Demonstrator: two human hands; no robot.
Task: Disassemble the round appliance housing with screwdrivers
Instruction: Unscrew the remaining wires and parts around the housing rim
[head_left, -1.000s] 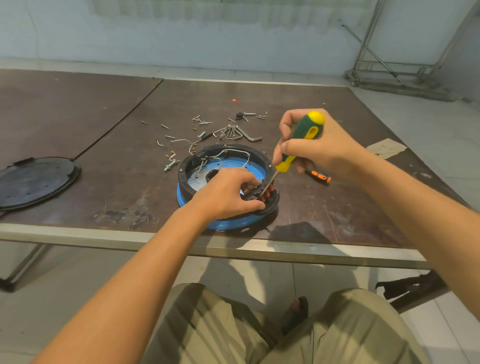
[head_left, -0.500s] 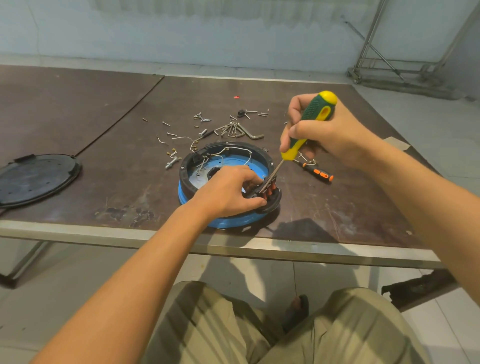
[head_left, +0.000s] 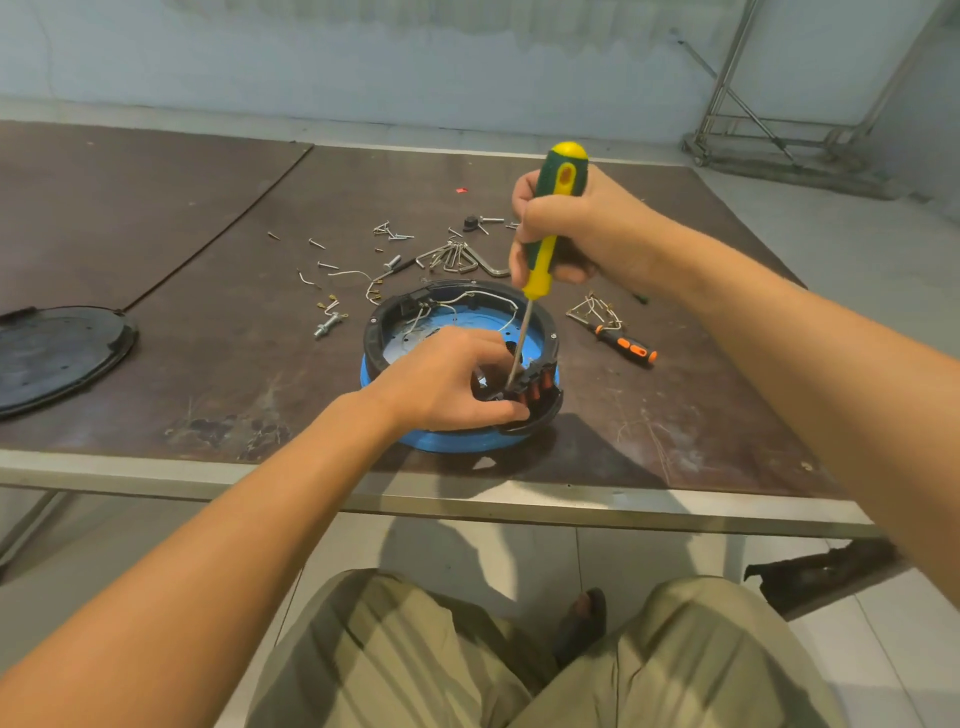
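The round housing (head_left: 457, 441), blue with a black inner ring and loose white wires, sits near the table's front edge. My left hand (head_left: 447, 379) grips its black switch block with orange buttons (head_left: 537, 389) at the near right rim. My right hand (head_left: 576, 228) holds a green and yellow screwdriver (head_left: 550, 228) almost upright above the housing. Its metal shaft runs down to the switch block, and the tip is hidden among my left fingers.
A black round cover (head_left: 57, 353) lies at the table's left edge. Loose screws, hex keys (head_left: 457, 257) and wire bits are scattered behind the housing. A small orange and black screwdriver (head_left: 626, 345) lies to the right beside a wire bundle (head_left: 595, 312). The metal table edge (head_left: 519, 499) runs close in front.
My right hand has risen and swung the screwdriver from a slant to nearly upright, with its tip staying at the switch block. My left hand has kept its hold.
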